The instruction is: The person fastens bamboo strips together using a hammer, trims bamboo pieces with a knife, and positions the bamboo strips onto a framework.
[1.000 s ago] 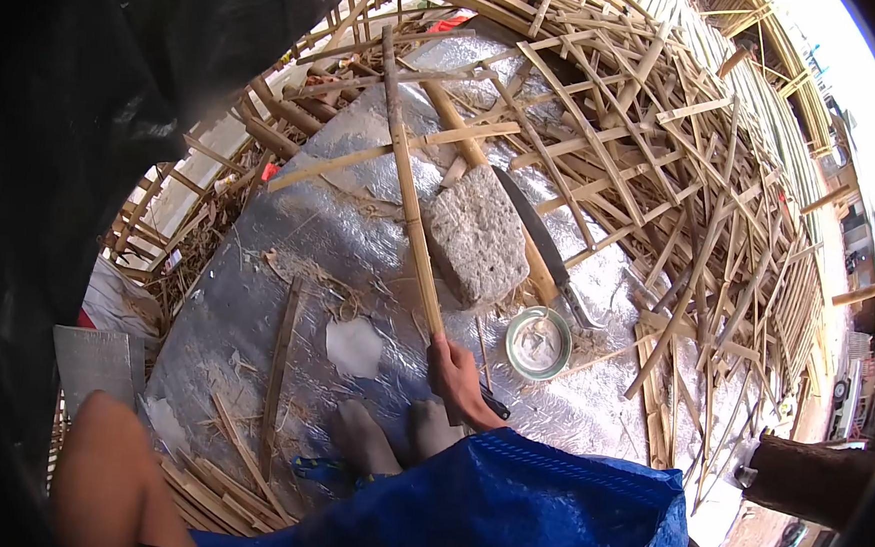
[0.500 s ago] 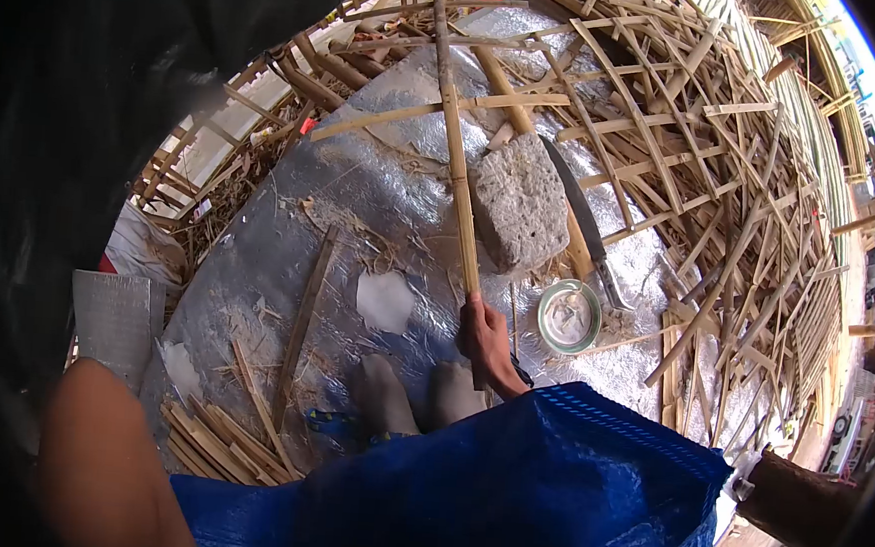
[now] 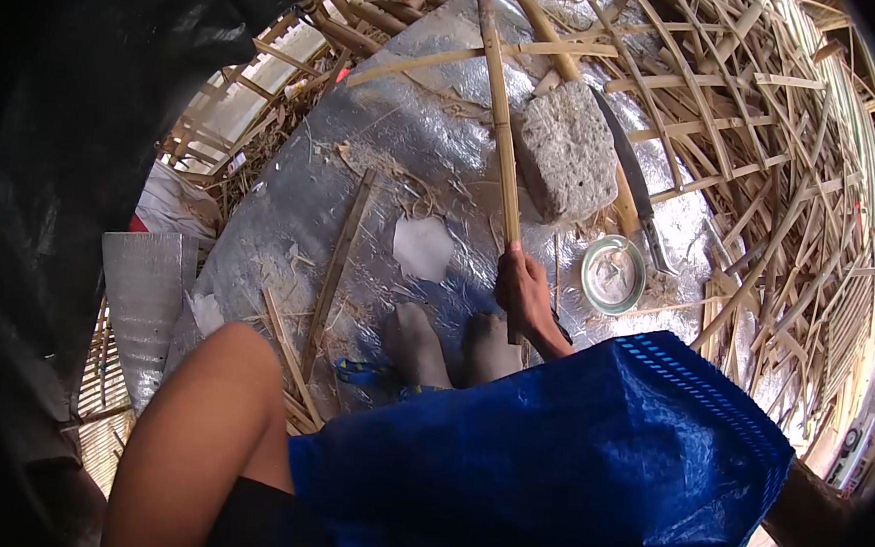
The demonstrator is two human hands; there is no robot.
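Observation:
A long split bamboo stick [image 3: 501,107] runs from the top of the view down to my right hand [image 3: 527,291]. My fingers are wrapped round its lower part, and the stick's short end shows below the fist. Just right of the stick lies a rough grey stone block [image 3: 568,151]. A large curved knife [image 3: 625,150] rests beyond the block, its blade partly hidden by it. Near my hand sits a round, green-rimmed dish [image 3: 613,274] holding what looks like clear liquid. My left hand is out of view.
Silvery sheeting [image 3: 377,119] covers the ground, littered with shavings. Heaped bamboo strips [image 3: 763,193] fill the right side. Blue cloth [image 3: 546,461] lies over my lap, with two feet [image 3: 413,342] in front. A bare bent limb [image 3: 204,410] and dark material [image 3: 54,150] occupy the left.
The view has shifted, so the ground things appear higher and farther right. The bent limb at left shows more. My right hand keeps its hold on the bamboo stick.

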